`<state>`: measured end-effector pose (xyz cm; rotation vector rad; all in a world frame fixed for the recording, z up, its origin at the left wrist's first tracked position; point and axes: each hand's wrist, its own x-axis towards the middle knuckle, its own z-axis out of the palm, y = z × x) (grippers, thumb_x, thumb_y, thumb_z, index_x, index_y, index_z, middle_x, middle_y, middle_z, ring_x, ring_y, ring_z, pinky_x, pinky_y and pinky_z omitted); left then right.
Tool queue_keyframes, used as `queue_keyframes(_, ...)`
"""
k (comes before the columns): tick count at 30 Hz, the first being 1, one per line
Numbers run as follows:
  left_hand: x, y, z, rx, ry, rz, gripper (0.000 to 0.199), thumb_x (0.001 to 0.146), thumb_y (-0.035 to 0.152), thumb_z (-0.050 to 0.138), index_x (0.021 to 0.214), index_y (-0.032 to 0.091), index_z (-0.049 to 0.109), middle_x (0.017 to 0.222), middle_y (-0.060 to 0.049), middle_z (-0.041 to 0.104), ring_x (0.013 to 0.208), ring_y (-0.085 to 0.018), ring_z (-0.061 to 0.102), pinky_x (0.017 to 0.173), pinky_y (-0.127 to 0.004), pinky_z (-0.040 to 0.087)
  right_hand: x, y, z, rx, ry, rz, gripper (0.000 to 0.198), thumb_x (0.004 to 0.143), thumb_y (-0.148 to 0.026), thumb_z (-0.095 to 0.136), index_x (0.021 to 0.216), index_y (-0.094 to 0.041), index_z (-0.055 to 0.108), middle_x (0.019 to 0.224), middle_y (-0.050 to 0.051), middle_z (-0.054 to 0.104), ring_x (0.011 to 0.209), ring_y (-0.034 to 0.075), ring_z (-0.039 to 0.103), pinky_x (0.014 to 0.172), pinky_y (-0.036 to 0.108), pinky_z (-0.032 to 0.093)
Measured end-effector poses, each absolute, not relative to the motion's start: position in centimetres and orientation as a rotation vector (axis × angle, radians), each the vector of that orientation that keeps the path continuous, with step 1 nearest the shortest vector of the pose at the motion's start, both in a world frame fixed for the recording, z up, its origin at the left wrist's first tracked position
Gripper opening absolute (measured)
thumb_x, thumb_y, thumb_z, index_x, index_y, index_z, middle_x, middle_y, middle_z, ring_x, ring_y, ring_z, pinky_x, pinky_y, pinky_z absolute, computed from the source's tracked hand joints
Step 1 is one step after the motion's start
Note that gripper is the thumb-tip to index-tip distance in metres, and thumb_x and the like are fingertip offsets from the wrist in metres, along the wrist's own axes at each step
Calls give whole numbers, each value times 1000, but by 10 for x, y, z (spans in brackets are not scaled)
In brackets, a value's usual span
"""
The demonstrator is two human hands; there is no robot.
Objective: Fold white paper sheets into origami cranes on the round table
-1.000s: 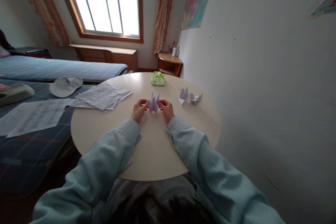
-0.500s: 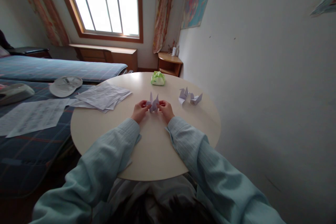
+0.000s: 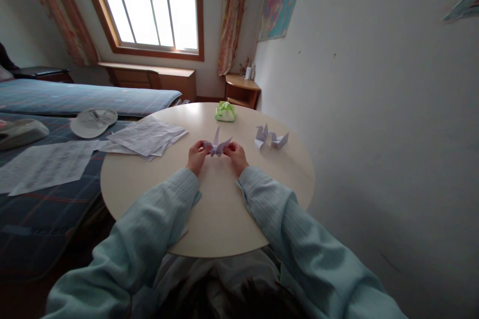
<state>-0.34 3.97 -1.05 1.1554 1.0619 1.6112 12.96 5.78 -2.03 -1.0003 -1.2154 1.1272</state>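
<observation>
A pale lilac-white folded paper crane [image 3: 217,148] is held between my two hands, over the middle of the round table. One pointed tip stands up from it, and its wings spread toward either side. My left hand [image 3: 197,156] pinches its left side with closed fingers. On the opposite side my right hand [image 3: 236,155] grips the right wing between thumb and fingers. Two more paper cranes, one taller [image 3: 261,136] and one lower [image 3: 279,140], stand close together on the table to the right of my hands.
The round cream table [image 3: 220,219] has a green-and-white tissue pack [image 3: 225,111] at its far side. Loose paper sheets [image 3: 147,135] overlap its left edge. Beside it, a bed [image 3: 48,204] carries a white cap [image 3: 93,123] and printed sheets [image 3: 52,167]. A bare wall borders the right.
The crane's wings have spread outward and lower, while one tip still points up. My left hand has shifted slightly left; my right hand has hardly moved.
</observation>
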Motion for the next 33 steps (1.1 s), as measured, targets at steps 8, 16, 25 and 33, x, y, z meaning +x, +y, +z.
queue_keyframes(8, -4, 41, -11, 1106, 1061, 1657, 23, 54, 29, 65, 70, 16, 54, 67, 2, 55, 64, -10, 54, 66, -26, 46, 128, 56, -20, -968, -1169, 1184, 21, 58, -29, 61, 71, -16, 51, 68, -2, 59, 63, 12, 56, 64, 26, 45)
queue_keyframes(16, -3, 40, -11, 1024, 1034, 1677, 24, 53, 29, 66, 69, 15, 53, 67, 3, 54, 65, -9, 53, 70, -26, 45, 125, 50, -16, -838, -1073, 1276, 16, 58, -22, 61, 68, -16, 50, 70, -2, 59, 68, 11, 57, 73, 28, 47)
queue_keyframes(25, -4, 40, -11, 987, 1012, 1686, 25, 51, 27, 67, 69, 15, 54, 67, 3, 55, 64, -9, 53, 70, -27, 45, 125, 49, -15, -794, -1007, 1324, 16, 56, -19, 62, 67, -16, 52, 66, -4, 58, 66, 10, 56, 75, 29, 46)
queue_keyframes(33, -3, 38, -9, 959, 1001, 1677, 25, 51, 27, 67, 69, 15, 53, 68, 3, 55, 65, -9, 53, 71, -27, 44, 126, 50, -15, -791, -998, 1341, 17, 55, -19, 63, 67, -16, 52, 67, -4, 58, 67, 10, 56, 76, 29, 46)
